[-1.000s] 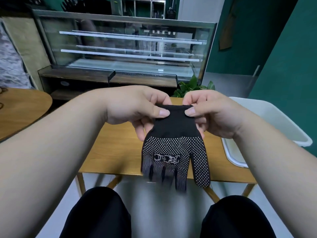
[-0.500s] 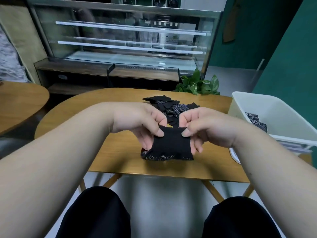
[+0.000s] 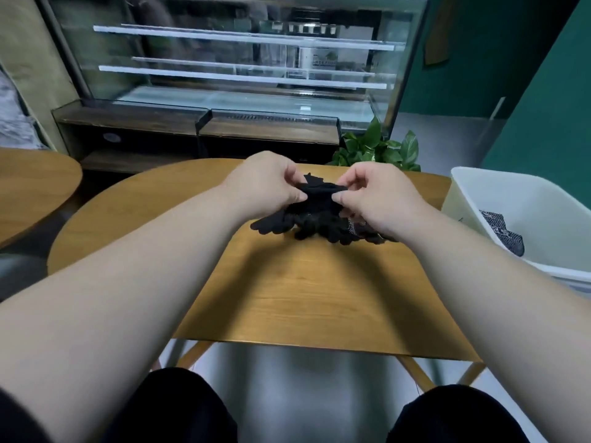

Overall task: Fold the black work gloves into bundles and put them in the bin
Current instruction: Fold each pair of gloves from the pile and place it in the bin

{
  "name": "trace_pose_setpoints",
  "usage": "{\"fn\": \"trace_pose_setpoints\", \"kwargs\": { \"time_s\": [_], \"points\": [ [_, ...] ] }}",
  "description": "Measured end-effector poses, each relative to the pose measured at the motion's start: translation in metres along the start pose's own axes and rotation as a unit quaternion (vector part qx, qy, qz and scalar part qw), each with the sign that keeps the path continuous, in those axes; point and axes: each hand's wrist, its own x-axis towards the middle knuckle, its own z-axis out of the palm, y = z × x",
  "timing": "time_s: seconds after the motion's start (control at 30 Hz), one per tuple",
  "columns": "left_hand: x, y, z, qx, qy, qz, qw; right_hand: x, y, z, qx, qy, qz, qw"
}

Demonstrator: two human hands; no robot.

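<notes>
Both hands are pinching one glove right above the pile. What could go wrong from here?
1. The held glove is right over the loose pile, so folding here may snag a neighbouring glove into the bundle.
2. The left hand and right hand pinch only its edge; the fabric may slip and unfold.
3. The bin sits off to the right, so a loose bundle might open on the way.

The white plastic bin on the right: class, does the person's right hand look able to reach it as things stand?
Probably yes. The white plastic bin stands open-topped to the right of the right hand, with only wooden table showing between. That hand pinches the folded black glove, which it would carry along.
</notes>
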Motion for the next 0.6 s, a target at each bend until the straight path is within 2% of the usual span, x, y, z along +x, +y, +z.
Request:
{"fn": "trace_pose_setpoints", "kwargs": {
  "time_s": [0.07, 0.13, 0.23, 0.3, 0.47, 0.6],
  "points": [
    [-0.001, -0.009, 0.015, 0.017, -0.01, 0.013, 1.0, 0.001, 0.014, 0.009, -0.054, 0.01, -0.018, 0.998],
    [-0.008, -0.025, 0.037, 0.073, -0.038, 0.036, 0.996, -0.007, 0.035, 0.022, -0.102, -0.014, -0.026, 0.994],
    [-0.031, -0.053, 0.076, 0.152, -0.122, 0.074, 0.978, -0.033, 0.07, 0.048, -0.157, -0.114, -0.026, 0.981],
    [-0.049, -0.068, 0.098, 0.143, -0.174, 0.101, 0.969, -0.052, 0.091, 0.062, -0.173, -0.163, -0.036, 0.971],
    [-0.083, -0.088, 0.119, 0.074, -0.142, 0.148, 0.976, -0.079, 0.118, 0.079, -0.159, -0.148, -0.117, 0.969],
    [-0.097, -0.085, 0.119, 0.141, -0.13, 0.206, 0.96, -0.09, 0.119, 0.08, -0.138, -0.169, -0.152, 0.964]
  ]
}}
